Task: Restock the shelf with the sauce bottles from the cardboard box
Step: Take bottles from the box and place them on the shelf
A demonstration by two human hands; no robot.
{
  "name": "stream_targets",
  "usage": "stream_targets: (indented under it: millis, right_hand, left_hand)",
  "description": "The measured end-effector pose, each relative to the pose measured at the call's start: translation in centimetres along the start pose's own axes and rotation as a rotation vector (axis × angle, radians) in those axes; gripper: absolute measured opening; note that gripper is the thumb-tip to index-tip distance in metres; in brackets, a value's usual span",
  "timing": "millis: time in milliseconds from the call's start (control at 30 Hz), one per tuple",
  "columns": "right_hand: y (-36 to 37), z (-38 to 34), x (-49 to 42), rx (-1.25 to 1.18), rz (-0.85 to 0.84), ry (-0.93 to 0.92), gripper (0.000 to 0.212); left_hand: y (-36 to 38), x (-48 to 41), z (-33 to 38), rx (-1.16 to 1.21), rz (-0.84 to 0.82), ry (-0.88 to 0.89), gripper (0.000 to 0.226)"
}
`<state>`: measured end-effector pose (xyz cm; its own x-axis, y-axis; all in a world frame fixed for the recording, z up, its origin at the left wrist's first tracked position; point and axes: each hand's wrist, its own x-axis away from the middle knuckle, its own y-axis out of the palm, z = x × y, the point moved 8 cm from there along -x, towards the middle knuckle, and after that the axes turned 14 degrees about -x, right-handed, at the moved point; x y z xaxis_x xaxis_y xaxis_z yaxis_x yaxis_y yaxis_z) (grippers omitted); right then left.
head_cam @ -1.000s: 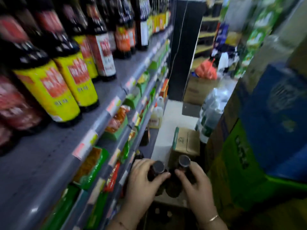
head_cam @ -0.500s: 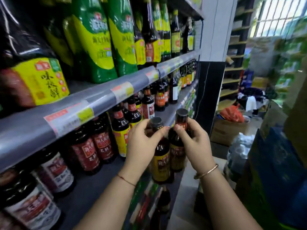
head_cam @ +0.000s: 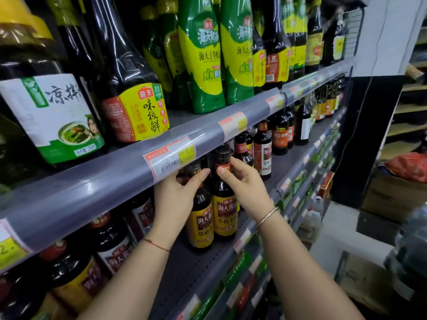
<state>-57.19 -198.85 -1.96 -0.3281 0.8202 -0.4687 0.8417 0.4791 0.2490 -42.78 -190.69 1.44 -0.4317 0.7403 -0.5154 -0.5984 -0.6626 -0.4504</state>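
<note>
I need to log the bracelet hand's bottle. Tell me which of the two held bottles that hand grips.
The right hand, with the bracelet, grips the right yellow-labelled bottle, nearer the shelf edge. The left hand grips the left yellow-labelled bottle, its cap partly hidden.

Both forearms are reaching up and forward, nearly parallel. The left hand (head_cam: pixel 175 195) is curling inward, thumb stretching toward the right — a red thread circling its wrist. The right hand (head_cam: pixel 245 183) is pinching with thumb and fingertips, a thin bangle sitting at its wrist.
</note>
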Motion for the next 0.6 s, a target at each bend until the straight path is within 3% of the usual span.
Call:
stream_targets:
  millis: [100,267,600]
  right_hand:
    - [0.7,1.1,-1.2,0.004,-0.018,0.035,0.03]
    - [1.1,3.8,-2.2,-0.001,-0.066,0.132,0.061]
    - [1.7,5.1,-3.1,-0.05,-0.131,0.176,0.041]
  left_hand:
    - [-0.3,-0.1,-1.4,-0.008,0.005,-0.046,0.054]
    - [-0.5,-0.4,-2.3,-0.017,0.026,-0.085,0.042]
    - [-1.5,-0.6,-3.8,-0.065,0.095,-0.118,0.039]
